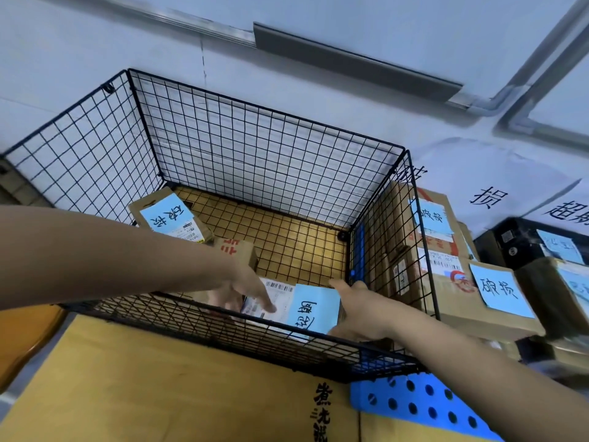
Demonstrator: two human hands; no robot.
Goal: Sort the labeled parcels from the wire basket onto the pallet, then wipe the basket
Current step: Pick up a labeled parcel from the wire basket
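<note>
In the head view, both hands reach into the wire basket in the middle of the frame. The left hand lies with straight fingers on top of a blue-labeled parcel by the basket's near wall. The right hand grips the right edge of this parcel. Another labeled box lies at the basket's far left. The blue pallet shows at the lower right.

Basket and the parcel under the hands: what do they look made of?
Basket: thin metal wire, it seems, with a black coating, joined in a square grid you can see through. Parcel: probably matte brown cardboard, judging by its edges; most of its top is covered by a white printed label. The light blue note on it looks like paper with handwritten characters.
</note>
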